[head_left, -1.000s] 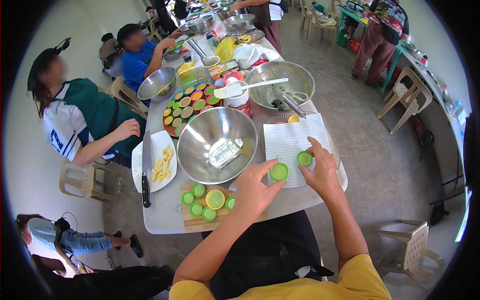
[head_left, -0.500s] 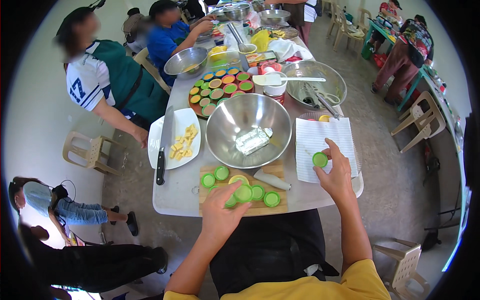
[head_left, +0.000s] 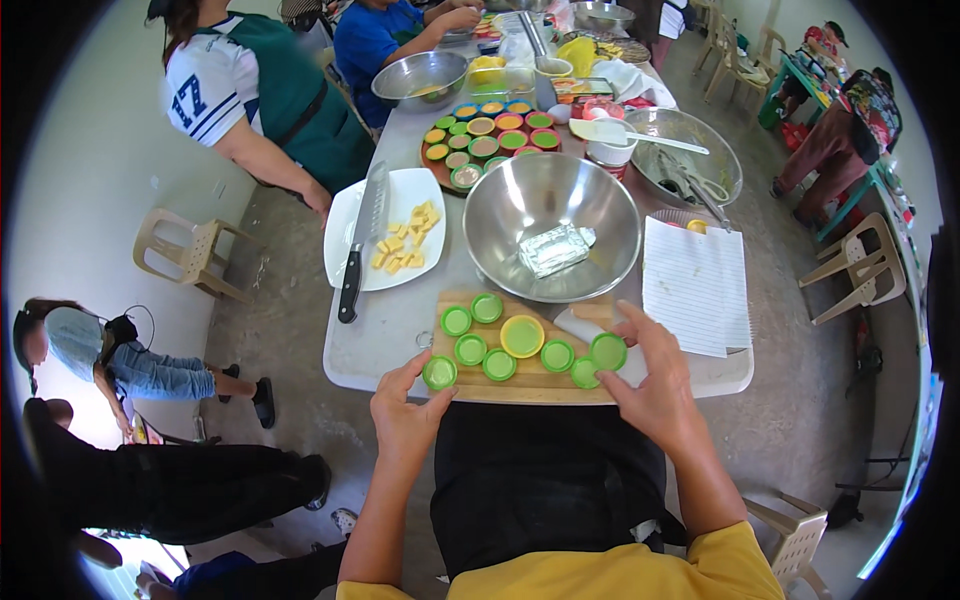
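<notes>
My left hand (head_left: 408,405) pinches a small round green cup (head_left: 439,373) between thumb and fingers at the left edge of a wooden board (head_left: 520,394). Another green cup (head_left: 607,352) is between the thumb and fingers of my right hand (head_left: 655,370), over the board's right side. Several more green cups (head_left: 500,364) sit on the board around a larger yellow-rimmed cup (head_left: 522,336). A pale handle (head_left: 578,325) lies on the board, partly hidden by my right hand. Just behind stands a steel bowl (head_left: 490,230) holding a foil-wrapped block (head_left: 557,250).
Left of the bowl, a white plate (head_left: 343,215) bears yellow cubes (head_left: 407,240) and a knife (head_left: 361,245). Lined paper (head_left: 697,285) lies right. Behind are a tray of filled colourful cups (head_left: 483,146), a spatula (head_left: 640,135) and a glass bowl (head_left: 735,165). A co-worker (head_left: 270,110) stands left.
My left hand has moved left with its cup, uncovering the cups on the board. My right hand has brought its cup from over the paper to the board. The view has shifted.
</notes>
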